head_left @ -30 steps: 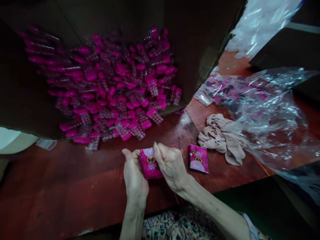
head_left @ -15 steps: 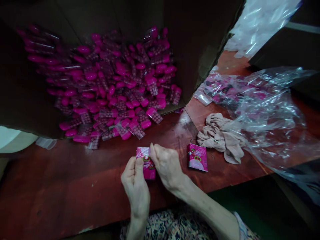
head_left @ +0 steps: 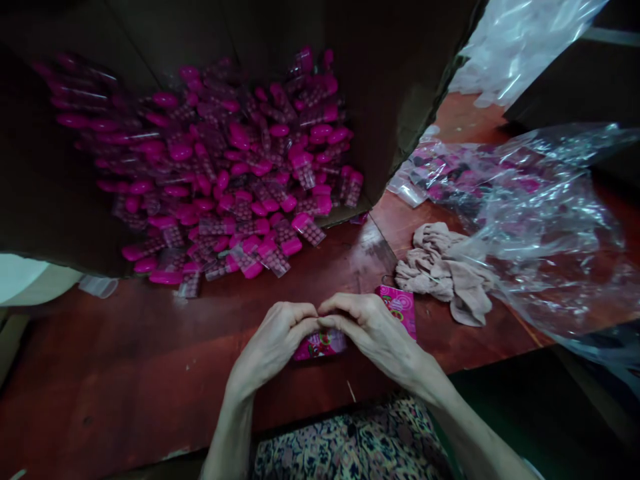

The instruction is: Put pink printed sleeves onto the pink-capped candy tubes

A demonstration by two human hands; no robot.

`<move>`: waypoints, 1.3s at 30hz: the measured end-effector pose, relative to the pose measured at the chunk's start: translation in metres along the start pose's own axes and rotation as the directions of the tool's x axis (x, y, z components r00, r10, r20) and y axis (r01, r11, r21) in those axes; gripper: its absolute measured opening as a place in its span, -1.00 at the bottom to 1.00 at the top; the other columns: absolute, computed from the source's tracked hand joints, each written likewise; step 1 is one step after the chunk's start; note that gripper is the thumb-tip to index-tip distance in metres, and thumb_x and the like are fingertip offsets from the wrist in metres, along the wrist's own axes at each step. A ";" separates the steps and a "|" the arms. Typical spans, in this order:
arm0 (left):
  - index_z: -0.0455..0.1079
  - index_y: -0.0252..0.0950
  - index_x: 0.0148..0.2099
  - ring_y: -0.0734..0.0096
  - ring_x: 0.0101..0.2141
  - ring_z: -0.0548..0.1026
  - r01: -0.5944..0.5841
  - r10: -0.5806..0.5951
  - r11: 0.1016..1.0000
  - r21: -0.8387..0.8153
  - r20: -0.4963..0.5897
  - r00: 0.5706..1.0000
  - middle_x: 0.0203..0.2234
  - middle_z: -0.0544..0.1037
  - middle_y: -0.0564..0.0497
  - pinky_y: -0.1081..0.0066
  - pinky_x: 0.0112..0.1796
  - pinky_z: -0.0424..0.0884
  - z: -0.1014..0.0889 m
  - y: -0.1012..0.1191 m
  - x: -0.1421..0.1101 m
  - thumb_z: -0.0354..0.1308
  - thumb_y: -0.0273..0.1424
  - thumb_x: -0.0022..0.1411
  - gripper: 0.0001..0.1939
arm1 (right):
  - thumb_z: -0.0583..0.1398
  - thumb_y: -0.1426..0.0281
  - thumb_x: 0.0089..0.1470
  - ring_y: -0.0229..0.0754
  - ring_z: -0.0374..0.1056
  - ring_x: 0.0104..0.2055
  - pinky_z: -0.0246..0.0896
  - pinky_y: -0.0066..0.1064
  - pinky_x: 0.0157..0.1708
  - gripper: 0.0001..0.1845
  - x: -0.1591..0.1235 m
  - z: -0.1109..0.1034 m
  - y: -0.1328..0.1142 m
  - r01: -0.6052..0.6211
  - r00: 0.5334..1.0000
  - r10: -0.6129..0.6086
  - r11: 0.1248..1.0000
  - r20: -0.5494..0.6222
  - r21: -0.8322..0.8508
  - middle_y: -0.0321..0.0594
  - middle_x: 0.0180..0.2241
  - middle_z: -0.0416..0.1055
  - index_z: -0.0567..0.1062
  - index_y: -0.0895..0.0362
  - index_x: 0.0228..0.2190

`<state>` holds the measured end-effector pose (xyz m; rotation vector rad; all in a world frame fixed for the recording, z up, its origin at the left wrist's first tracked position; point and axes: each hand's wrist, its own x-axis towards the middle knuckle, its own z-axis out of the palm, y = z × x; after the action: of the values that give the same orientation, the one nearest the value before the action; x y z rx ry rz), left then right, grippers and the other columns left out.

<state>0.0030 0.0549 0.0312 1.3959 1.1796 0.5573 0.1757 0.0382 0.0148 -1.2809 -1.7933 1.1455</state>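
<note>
Fingertips of my left hand [head_left: 273, 343] and my right hand [head_left: 375, 333] meet at the upper edge of a small glossy pink printed packet [head_left: 320, 345], just above the red tabletop. Both hands have thumb and fingers pinched together there. They cover the packet's top and sides; only its lower part, with a red and green picture, shows. Whether it is a single card or a stack, I cannot tell. A similar pink printed block [head_left: 403, 310] lies on the table behind my right hand, partly covered by it.
A large cardboard box [head_left: 400, 100] lies open toward me, heaped with small clear bottles [head_left: 240, 200] with pink caps and pink beads. A crumpled beige cloth [head_left: 447, 270] and a clear plastic bag [head_left: 540, 227] lie on the right. A clear cup [head_left: 99, 285] sits at left.
My left hand has turned inward and moved right. My right hand has shifted right, toward the other pink block. The packet has gone from upright to sideways, with both hands now at its top edge.
</note>
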 end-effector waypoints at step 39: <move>0.50 -0.35 -0.54 0.61 -0.59 0.38 -0.223 -0.236 0.653 -0.724 -0.475 0.848 -0.64 0.51 0.09 0.58 -0.49 0.31 0.041 0.003 -0.017 0.37 -0.46 -0.23 -0.87 | 0.23 0.25 -0.03 -0.34 0.23 -0.55 0.17 -0.52 -0.53 -0.78 -0.024 0.040 -0.028 -0.126 0.901 0.301 0.871 -0.312 0.474 -0.34 -0.56 0.38 0.49 0.17 -0.41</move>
<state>0.0328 0.0218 0.0299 0.4815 1.1518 1.3356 0.1376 0.0004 0.0230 -1.3302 -1.0447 1.2389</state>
